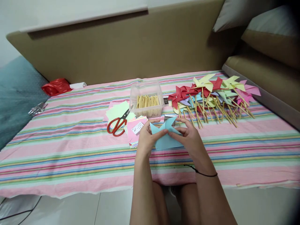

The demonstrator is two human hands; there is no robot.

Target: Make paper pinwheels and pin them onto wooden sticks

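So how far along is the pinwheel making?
Done: a pile of finished pinwheels on sticks. In hand: left hand and right hand fold a blue paper, no stick yet. Left: a paper stack and sticks in the tub.

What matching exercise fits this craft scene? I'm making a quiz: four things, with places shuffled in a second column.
Things:
1. blue paper
2. scissors
3. wooden sticks
4. finished pinwheels

Places:
A. inside the clear plastic box
B. piled to the right of the box
C. held between left hand and right hand
D. lying on the paper sheets left of the box

Pairs: 1-C, 2-D, 3-A, 4-B
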